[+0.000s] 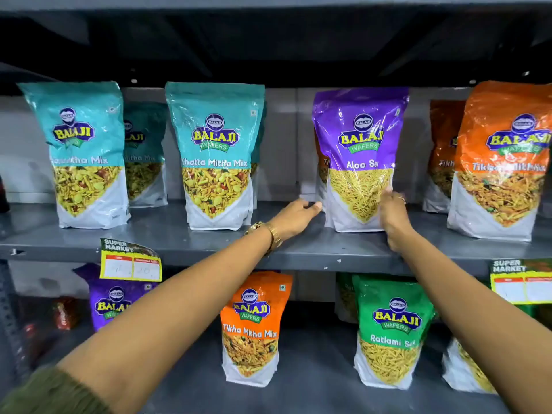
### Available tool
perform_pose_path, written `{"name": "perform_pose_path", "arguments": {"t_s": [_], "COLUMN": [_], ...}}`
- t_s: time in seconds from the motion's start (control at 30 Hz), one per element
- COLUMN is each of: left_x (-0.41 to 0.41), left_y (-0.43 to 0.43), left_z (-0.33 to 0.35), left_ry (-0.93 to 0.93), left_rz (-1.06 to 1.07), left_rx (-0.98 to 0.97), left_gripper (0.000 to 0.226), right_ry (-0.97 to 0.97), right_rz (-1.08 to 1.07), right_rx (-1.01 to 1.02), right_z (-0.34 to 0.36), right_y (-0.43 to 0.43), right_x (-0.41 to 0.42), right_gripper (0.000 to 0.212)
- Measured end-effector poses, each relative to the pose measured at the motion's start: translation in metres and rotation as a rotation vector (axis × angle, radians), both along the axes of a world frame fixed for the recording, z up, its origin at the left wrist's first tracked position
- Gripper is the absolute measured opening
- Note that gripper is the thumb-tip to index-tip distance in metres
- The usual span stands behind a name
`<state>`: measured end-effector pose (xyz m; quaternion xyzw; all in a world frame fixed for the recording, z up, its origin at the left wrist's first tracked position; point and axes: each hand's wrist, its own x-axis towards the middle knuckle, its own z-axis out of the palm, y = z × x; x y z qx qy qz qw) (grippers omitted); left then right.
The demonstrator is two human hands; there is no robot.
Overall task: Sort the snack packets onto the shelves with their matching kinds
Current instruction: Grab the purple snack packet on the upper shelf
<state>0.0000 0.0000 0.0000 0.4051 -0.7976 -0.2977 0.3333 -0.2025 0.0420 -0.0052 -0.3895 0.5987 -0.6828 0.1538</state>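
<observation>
Purple Aloo Sev packet (360,158) standing upright near the upper shelf's (179,243) front edge, right hand (394,218) grasping its lower right side, left hand (295,218) reaching loosely curled, fingertips touching its lower left corner.

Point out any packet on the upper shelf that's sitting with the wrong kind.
The purple Aloo Sev packet stands in front of an orange packet, hiding most of it. Both hands, left hand and right hand, are at its base.

Eleven snack packets (360,158), two price tags (131,262)
</observation>
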Motion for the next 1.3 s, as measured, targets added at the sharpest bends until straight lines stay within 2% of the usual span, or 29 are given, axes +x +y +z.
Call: {"name": "perform_pose_path", "arguments": {"t_s": [0.1, 0.17, 0.2, 0.23, 0.3, 0.4, 0.5, 0.6, 0.8, 1.0, 1.1, 1.3], "left_x": [-0.015, -0.024, -0.027, -0.031, -0.037, -0.043, -0.04, -0.031, -0.001, 0.032, 0.053, 0.093], "left_y": [0.001, 0.0, 0.003, 0.001, 0.003, 0.0, -0.01, -0.011, 0.016, 0.068, 0.099, 0.164], "left_z": [-0.001, 0.002, 0.002, 0.002, 0.001, -0.003, -0.007, -0.008, -0.008, -0.011, -0.016, -0.033], "left_ry": [0.1, 0.173, 0.192, 0.194, 0.204, 0.28, 0.293, 0.313, 0.398, 0.408, 0.406, 0.45], "left_rz": [-0.047, -0.079, -0.097, -0.115, -0.145, -0.13, -0.049, -0.059, -0.161, -0.143, -0.114, -0.13], "left_rx": [0.046, 0.103, 0.128, 0.139, 0.143, 0.154, 0.129, 0.109, 0.111, 0.014, -0.029, -0.035], "left_gripper": [0.039, 0.038, 0.045, 0.057, 0.066, 0.052, 0.053, 0.035, 0.032, 0.034, 0.047, 0.051], "right_ry": [-0.167, -0.239, -0.231, -0.19, -0.1, -0.029, 0.009, 0.033, 0.062, 0.094, 0.128, 0.129], "right_rz": [0.106, 0.154, 0.176, 0.207, 0.212, 0.229, 0.266, 0.281, 0.381, 0.442, 0.424, 0.486], "right_rx": [0.028, 0.007, 0.005, 0.004, 0.031, 0.007, -0.007, -0.012, -0.061, -0.179, -0.234, -0.305], "right_z": [-0.003, -0.005, -0.005, -0.004, -0.002, -0.002, -0.004, -0.005, -0.011, -0.013, -0.018, -0.036], "right_y": [-0.008, -0.015, -0.009, -0.006, -0.002, 0.003, 0.006, 0.013, 0.041, 0.1, 0.133, 0.193], "right_x": [-0.018, -0.031, -0.028, -0.025, -0.018, -0.013, -0.01, -0.005, 0.008, 0.043, 0.064, 0.1], "right_gripper": [0.056, 0.039, 0.024, 0.018, 0.02, 0.014, 0.012, 0.008, 0.036, 0.026, 0.033, 0.033]}}
